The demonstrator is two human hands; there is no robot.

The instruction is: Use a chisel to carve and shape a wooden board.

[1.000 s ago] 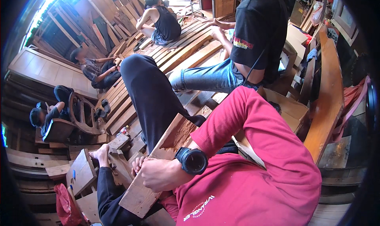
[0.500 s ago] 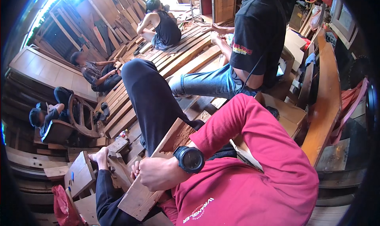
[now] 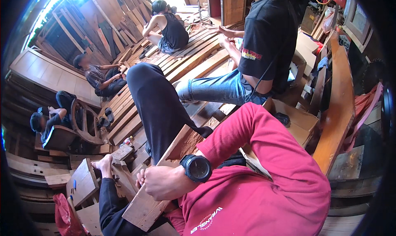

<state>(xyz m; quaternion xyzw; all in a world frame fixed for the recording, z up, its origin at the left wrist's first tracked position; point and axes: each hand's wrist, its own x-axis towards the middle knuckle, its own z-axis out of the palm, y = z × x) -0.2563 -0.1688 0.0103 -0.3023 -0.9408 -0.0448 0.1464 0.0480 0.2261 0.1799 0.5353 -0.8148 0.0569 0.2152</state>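
A narrow wooden board (image 3: pixel 142 213) lies slanted across my lap, with a rough, carved-out patch near its upper end. My right hand (image 3: pixel 165 183), with a dark watch on its wrist, is closed across the board's middle. Whether it also holds a small tool is hidden. A few fingertips (image 3: pixel 140 178) show at the board's left edge; I cannot tell which hand they belong to. Of my left arm only a bit of red sleeve (image 3: pixel 175 216) shows below the board, so the left hand itself is mostly hidden.
A person in a black T-shirt (image 3: pixel 264 42) sits close ahead on the right. Several others sit farther off among planks (image 3: pixel 194 64). An open cardboard box (image 3: pixel 299 126) and a curved varnished wooden piece (image 3: pixel 336 108) stand at my right. Boards (image 3: pixel 84 182) and a red cloth (image 3: pixel 66 215) lie left.
My right elbow has lowered slightly. The hand and the board stay nearly in place, and the nearby person's hands have shifted a little.
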